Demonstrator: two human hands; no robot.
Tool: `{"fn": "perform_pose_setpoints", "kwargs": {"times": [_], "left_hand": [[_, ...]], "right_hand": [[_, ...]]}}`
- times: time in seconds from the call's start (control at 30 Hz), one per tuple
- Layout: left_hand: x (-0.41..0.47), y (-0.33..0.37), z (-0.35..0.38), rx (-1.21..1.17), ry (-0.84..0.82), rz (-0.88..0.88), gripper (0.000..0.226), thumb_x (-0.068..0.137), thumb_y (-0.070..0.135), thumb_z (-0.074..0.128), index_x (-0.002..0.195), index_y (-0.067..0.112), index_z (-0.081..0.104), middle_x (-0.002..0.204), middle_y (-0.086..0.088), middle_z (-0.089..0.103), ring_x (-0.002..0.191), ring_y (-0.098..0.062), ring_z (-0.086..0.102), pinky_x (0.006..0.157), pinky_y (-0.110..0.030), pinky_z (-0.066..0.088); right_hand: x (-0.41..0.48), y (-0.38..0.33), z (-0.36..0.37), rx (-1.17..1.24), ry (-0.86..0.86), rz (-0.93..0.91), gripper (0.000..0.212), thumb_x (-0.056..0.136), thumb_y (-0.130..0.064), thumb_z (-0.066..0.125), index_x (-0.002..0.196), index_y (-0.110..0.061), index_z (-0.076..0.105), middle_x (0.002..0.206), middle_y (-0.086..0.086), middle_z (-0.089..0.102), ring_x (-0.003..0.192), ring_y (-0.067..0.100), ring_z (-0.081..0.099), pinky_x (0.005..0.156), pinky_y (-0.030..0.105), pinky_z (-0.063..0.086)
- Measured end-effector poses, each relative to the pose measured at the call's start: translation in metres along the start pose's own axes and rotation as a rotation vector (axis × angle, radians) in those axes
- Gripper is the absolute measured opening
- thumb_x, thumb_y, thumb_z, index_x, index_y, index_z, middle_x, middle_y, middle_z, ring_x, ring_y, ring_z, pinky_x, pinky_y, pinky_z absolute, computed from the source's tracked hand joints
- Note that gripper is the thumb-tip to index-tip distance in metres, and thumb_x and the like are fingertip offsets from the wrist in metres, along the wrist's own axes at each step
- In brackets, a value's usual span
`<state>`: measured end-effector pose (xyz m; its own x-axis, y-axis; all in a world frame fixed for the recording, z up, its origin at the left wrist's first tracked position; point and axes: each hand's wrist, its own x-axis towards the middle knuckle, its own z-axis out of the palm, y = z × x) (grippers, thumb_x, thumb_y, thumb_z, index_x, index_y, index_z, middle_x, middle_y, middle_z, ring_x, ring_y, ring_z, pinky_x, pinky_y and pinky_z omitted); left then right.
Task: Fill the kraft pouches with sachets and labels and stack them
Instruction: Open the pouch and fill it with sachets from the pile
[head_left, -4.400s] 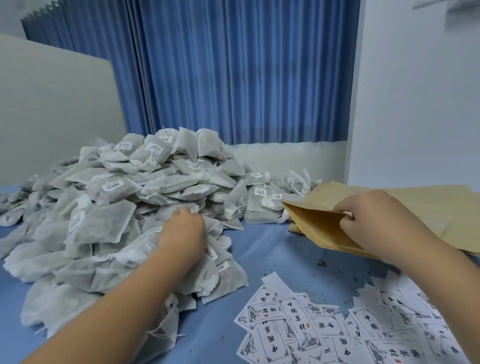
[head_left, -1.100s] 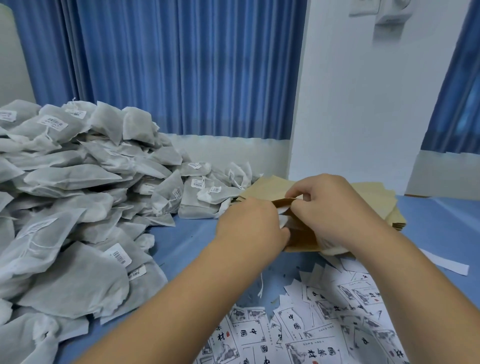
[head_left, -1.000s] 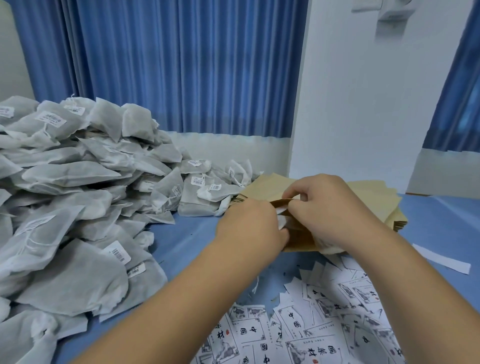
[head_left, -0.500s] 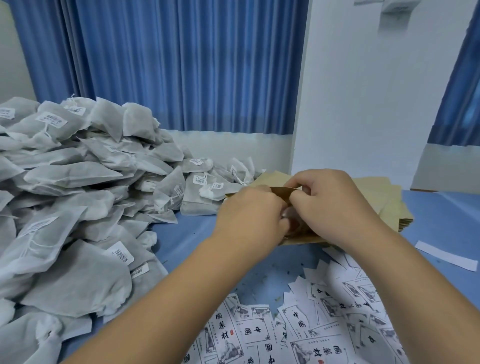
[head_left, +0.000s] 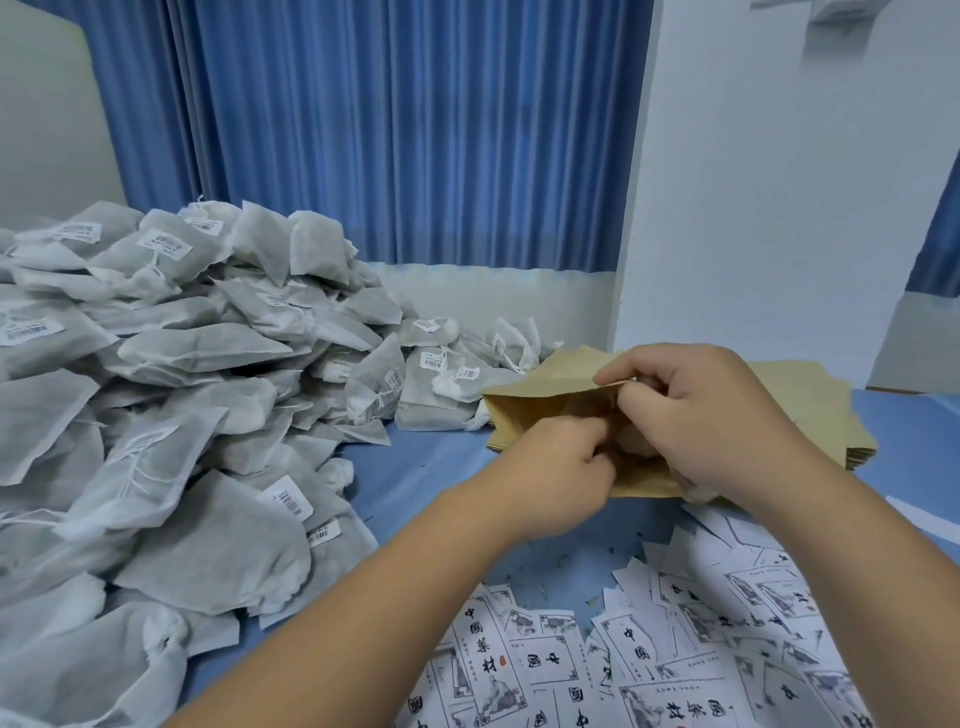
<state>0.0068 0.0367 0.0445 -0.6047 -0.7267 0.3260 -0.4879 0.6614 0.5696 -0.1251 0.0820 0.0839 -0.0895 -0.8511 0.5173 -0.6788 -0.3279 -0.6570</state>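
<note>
head view: i see right hand (head_left: 701, 415) pinching the upper lip of the open pouch (head_left: 540, 405), which lies on the stack (head_left: 831, 415) on the table (head_left: 415, 467). left hand (head_left: 556, 473) curls at its mouth; i cannot tell what it holds. sachets (head_left: 208, 389) heaped at left, labels (head_left: 675, 649) nearest me.

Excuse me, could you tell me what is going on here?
A person is filling a kraft pouch. The right hand pinches its upper lip open while the left hand reaches into the mouth; what it holds is hidden. Sachets are heaped on the left, labels lie in front, and more pouches are stacked behind.
</note>
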Motion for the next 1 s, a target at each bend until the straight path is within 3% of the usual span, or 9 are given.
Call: {"fn": "perform_pose_setpoints", "kwargs": {"times": [0.07, 0.17, 0.27, 0.33, 0.43, 0.67, 0.83, 0.93, 1.0], "left_hand": [[-0.002, 0.002, -0.001, 0.049, -0.074, 0.028, 0.01, 0.092, 0.014, 0.047, 0.089, 0.006, 0.052, 0.087, -0.006, 0.059, 0.076, -0.022, 0.05, 0.064, -0.033, 0.044], [-0.008, 0.006, -0.004, 0.074, -0.118, 0.078, 0.006, 0.095, 0.018, 0.047, 0.09, 0.017, 0.05, 0.094, -0.001, 0.056, 0.085, -0.019, 0.05, 0.073, -0.032, 0.044], [-0.018, 0.004, -0.013, 0.13, -0.05, 0.084, 0.014, 0.096, 0.025, 0.049, 0.089, 0.014, 0.055, 0.094, 0.001, 0.059, 0.087, -0.017, 0.052, 0.079, -0.035, 0.047], [-0.028, -0.002, -0.025, 0.175, 0.006, 0.058, 0.019, 0.096, 0.029, 0.049, 0.102, 0.022, 0.066, 0.101, 0.004, 0.066, 0.095, -0.014, 0.058, 0.084, -0.032, 0.049], [-0.041, -0.015, -0.052, 0.336, 0.106, -0.001, 0.029, 0.094, 0.027, 0.051, 0.118, 0.032, 0.066, 0.117, 0.008, 0.065, 0.109, -0.011, 0.057, 0.09, -0.031, 0.048], [-0.059, -0.053, -0.132, 0.859, 0.333, -0.268, 0.037, 0.088, 0.023, 0.053, 0.124, 0.026, 0.059, 0.131, 0.001, 0.049, 0.118, -0.024, 0.048, 0.091, -0.036, 0.042], [-0.071, -0.083, -0.182, 1.17, 0.124, -0.662, 0.051, 0.09, 0.032, 0.053, 0.138, 0.021, 0.038, 0.14, -0.009, 0.037, 0.126, -0.032, 0.042, 0.098, -0.047, 0.036], [-0.084, -0.105, -0.199, 1.211, 0.046, -0.778, 0.064, 0.083, 0.031, 0.062, 0.138, 0.023, 0.031, 0.138, -0.007, 0.038, 0.126, -0.032, 0.043, 0.098, -0.046, 0.036], [-0.09, -0.121, -0.205, 1.238, 0.047, -0.786, 0.059, 0.085, 0.027, 0.059, 0.136, 0.027, 0.031, 0.136, -0.006, 0.039, 0.123, -0.031, 0.045, 0.097, -0.045, 0.038]], "right_hand": [[0.0, 0.0, 0.003, -0.033, -0.012, -0.024, 0.031, 0.085, -0.007, 0.048, 0.081, -0.03, 0.069, 0.049, -0.01, 0.052, 0.027, 0.009, 0.041, 0.031, 0.018, 0.032], [-0.001, 0.0, 0.008, -0.172, -0.02, -0.052, 0.029, 0.084, -0.009, 0.052, 0.087, -0.029, 0.072, 0.051, -0.022, 0.054, 0.048, 0.0, 0.052, 0.048, 0.016, 0.038], [-0.001, 0.002, 0.008, -0.235, -0.007, -0.041, 0.029, 0.083, -0.01, 0.053, 0.091, -0.03, 0.072, 0.048, -0.023, 0.054, 0.055, -0.001, 0.054, 0.057, 0.022, 0.041], [-0.001, 0.002, 0.009, -0.257, -0.01, -0.041, 0.028, 0.083, -0.011, 0.053, 0.092, -0.03, 0.072, 0.049, -0.02, 0.055, 0.06, 0.004, 0.059, 0.06, 0.026, 0.046], [-0.002, 0.001, 0.012, -0.337, -0.019, -0.046, 0.028, 0.085, -0.014, 0.054, 0.097, -0.034, 0.071, 0.056, -0.015, 0.055, 0.062, 0.006, 0.056, 0.06, 0.028, 0.046], [-0.004, -0.002, 0.009, -0.37, -0.04, -0.038, 0.032, 0.084, -0.015, 0.053, 0.101, -0.036, 0.07, 0.056, -0.015, 0.05, 0.057, 0.005, 0.05, 0.05, 0.027, 0.033], [-0.004, -0.003, 0.009, -0.398, -0.053, -0.053, 0.034, 0.083, -0.013, 0.054, 0.102, -0.035, 0.071, 0.055, -0.016, 0.046, 0.059, 0.001, 0.047, 0.052, 0.025, 0.032], [-0.005, -0.003, 0.01, -0.414, -0.069, -0.063, 0.034, 0.083, -0.013, 0.054, 0.103, -0.034, 0.071, 0.057, -0.018, 0.046, 0.061, -0.001, 0.045, 0.053, 0.024, 0.031], [-0.005, -0.003, 0.011, -0.421, -0.083, -0.067, 0.032, 0.084, -0.014, 0.054, 0.104, -0.034, 0.07, 0.059, -0.019, 0.046, 0.061, -0.002, 0.044, 0.053, 0.022, 0.031]]}}
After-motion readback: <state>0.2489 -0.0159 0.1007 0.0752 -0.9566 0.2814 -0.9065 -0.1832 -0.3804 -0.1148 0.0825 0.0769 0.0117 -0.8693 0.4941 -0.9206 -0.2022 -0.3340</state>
